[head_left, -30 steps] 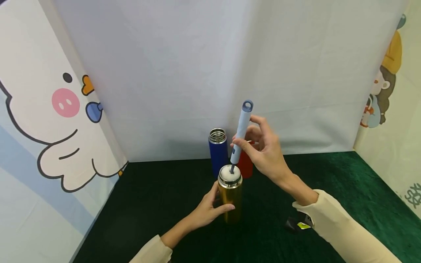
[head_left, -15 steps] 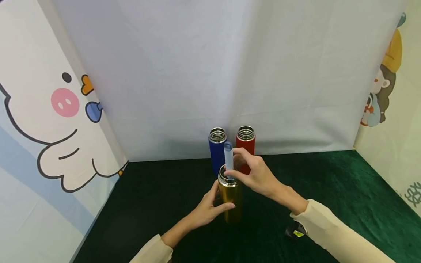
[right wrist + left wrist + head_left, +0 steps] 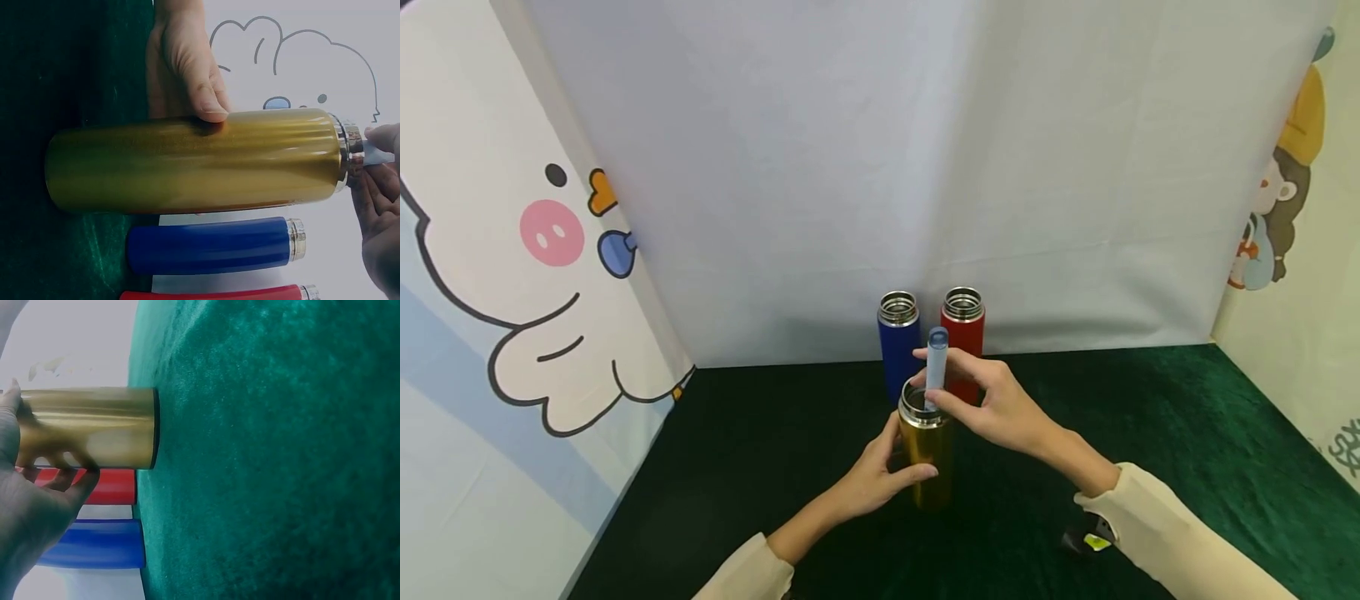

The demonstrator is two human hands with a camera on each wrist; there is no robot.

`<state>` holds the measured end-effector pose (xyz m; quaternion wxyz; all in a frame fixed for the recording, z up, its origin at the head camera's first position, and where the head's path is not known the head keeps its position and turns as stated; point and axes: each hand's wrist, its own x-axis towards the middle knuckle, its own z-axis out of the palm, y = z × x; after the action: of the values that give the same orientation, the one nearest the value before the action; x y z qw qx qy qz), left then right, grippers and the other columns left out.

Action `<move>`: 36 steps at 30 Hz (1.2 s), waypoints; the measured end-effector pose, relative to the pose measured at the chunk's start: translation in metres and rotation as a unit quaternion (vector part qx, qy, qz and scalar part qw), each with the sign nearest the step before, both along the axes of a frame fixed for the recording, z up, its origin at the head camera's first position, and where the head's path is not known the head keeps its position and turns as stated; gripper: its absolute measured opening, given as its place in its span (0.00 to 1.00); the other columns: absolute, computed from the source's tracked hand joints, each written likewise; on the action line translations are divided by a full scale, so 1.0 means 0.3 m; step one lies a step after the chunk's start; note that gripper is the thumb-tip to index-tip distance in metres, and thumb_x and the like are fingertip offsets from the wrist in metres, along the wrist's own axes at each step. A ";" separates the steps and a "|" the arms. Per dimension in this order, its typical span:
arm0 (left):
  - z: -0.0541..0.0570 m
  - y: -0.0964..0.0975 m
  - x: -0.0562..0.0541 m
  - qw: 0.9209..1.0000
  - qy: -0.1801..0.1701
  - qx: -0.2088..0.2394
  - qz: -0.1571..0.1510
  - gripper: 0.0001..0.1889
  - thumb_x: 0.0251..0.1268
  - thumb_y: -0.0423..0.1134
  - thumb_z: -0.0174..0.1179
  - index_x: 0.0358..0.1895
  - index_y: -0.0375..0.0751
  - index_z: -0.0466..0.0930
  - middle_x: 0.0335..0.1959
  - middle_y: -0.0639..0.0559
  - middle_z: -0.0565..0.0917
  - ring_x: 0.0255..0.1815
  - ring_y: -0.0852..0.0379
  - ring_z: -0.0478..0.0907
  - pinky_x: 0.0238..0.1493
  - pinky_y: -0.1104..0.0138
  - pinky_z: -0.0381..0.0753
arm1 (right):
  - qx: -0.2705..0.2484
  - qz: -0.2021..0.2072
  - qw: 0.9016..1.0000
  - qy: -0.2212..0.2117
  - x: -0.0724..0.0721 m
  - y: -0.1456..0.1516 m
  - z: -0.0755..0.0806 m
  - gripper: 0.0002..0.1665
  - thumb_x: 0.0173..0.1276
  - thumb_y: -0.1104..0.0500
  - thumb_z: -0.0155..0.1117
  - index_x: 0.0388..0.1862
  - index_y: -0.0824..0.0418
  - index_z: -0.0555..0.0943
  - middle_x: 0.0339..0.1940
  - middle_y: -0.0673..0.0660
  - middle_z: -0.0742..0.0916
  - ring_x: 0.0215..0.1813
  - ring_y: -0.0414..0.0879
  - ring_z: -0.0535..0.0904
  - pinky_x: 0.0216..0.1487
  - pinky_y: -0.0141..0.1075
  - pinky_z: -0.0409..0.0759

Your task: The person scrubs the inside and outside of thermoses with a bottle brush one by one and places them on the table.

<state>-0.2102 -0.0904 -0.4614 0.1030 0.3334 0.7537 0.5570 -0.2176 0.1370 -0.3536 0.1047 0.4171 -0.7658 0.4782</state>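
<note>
A gold steel bottle (image 3: 929, 458) stands upright and uncapped on the green cloth. My left hand (image 3: 874, 477) grips its side, thumb across the front, fingers behind. In the left wrist view, the fingers of that hand wrap the gold bottle (image 3: 94, 425) well above its base. At the mouth, my right hand (image 3: 981, 396) pinches the light-blue handle of a bottle brush (image 3: 936, 362). The brush's white sponge head is down inside the bottle, hidden. In the right wrist view, the handle (image 3: 379, 154) enters the steel neck between thumb and fingers.
Behind the gold bottle stand an open blue bottle (image 3: 898, 350) and an open red bottle (image 3: 964, 329), near the back curtain (image 3: 775, 167). A small dark object with a yellow-green patch (image 3: 1096, 542) lies by the right sleeve. Printed cloth walls flank the green tablecloth (image 3: 760, 450).
The brush has gone down from the bottle's mouth, its sponge vanishing inside. Since half a second ago its handle has shifted slightly right with my right hand. The left hand keeps its grip.
</note>
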 end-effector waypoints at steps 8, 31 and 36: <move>0.006 0.016 0.000 1.000 -0.010 -0.009 0.012 0.52 0.66 0.44 0.70 0.82 0.60 0.40 0.77 0.48 0.67 0.73 0.50 0.72 0.74 0.52 0.72 | -0.011 -0.007 1.000 0.007 0.006 0.017 0.003 0.22 0.70 0.70 0.65 0.63 0.67 0.76 0.53 0.61 0.89 0.55 0.51 0.87 0.59 0.37 0.85; 0.061 -0.049 0.010 0.960 0.193 -0.108 0.172 0.47 0.44 0.42 0.84 0.73 0.53 0.71 0.63 0.50 0.84 0.58 0.53 0.83 0.57 0.57 0.85 | -0.270 -0.065 0.961 -0.003 0.045 0.093 -0.010 0.28 0.73 0.79 0.53 0.68 0.62 0.70 0.50 0.50 0.90 0.50 0.41 0.89 0.48 0.31 0.87; 0.050 -0.050 0.015 0.956 0.200 -0.138 0.166 0.47 0.46 0.46 0.83 0.74 0.56 0.70 0.65 0.51 0.83 0.59 0.53 0.83 0.59 0.56 0.84 | -0.290 -0.074 0.954 0.012 0.045 0.111 -0.011 0.28 0.70 0.81 0.55 0.65 0.63 0.72 0.48 0.51 0.91 0.48 0.42 0.90 0.47 0.31 0.88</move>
<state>-0.2057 -0.1054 -0.4463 -0.0980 0.2909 0.8731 0.3788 -0.2040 0.1702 -0.3571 0.2657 0.3167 -0.6218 0.6652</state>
